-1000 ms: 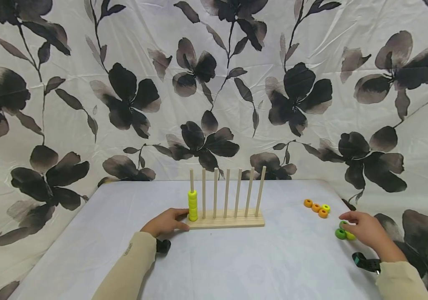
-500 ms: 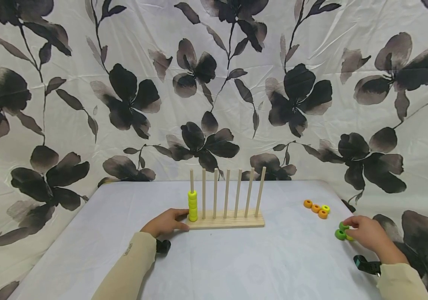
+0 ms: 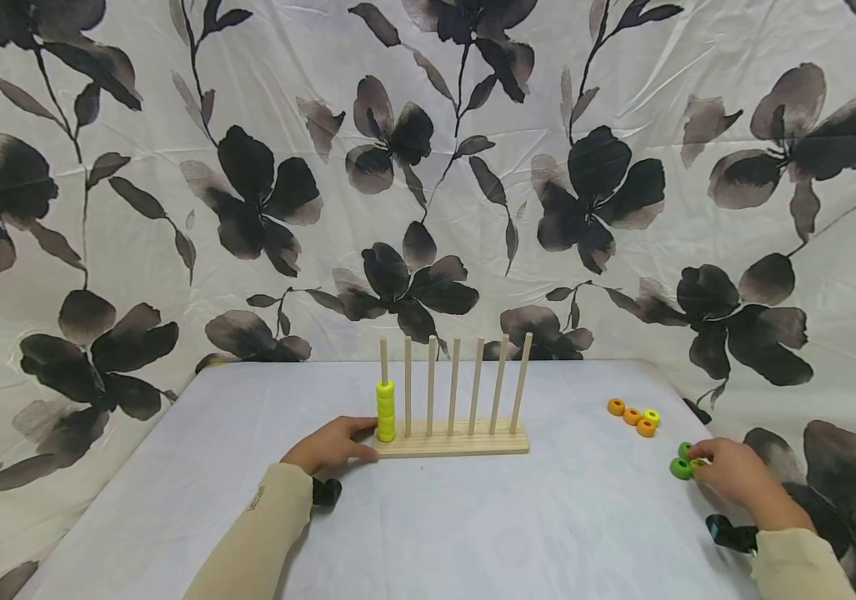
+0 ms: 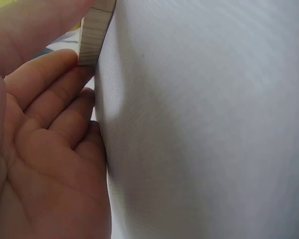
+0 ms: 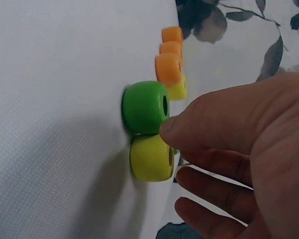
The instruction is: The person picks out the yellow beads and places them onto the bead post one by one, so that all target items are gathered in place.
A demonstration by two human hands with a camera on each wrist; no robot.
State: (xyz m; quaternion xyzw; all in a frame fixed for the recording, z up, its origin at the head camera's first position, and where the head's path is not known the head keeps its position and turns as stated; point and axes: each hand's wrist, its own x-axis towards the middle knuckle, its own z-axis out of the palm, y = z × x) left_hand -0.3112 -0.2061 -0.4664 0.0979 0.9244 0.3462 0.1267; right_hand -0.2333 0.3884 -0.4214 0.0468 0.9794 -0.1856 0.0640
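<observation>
A wooden peg stand [image 3: 452, 450] with a row of upright pegs stands mid-table. Several yellow beads [image 3: 386, 412] are stacked on its leftmost peg. My left hand [image 3: 330, 447] grips the left end of the base, thumb in front and fingers behind; in the left wrist view the fingertips meet the base's end [image 4: 94, 40]. At the table's right edge my right hand [image 3: 746, 477] hovers low over two green beads and a yellow bead [image 5: 152, 158], fingers loosely bent. Its thumb tip lies by the nearer green bead [image 5: 145, 107]; the other green bead is mostly hidden in the right wrist view.
Three orange beads [image 3: 632, 416] and one yellow bead [image 3: 651, 415] lie farther back on the right of the white-covered table [image 3: 473, 525]. Behind the table hangs a flowered cloth [image 3: 503, 250]. The table's right edge runs close beside the beads.
My right hand has come down a little and closer to the green and yellow beads. The left hand and the peg stand have stayed in place.
</observation>
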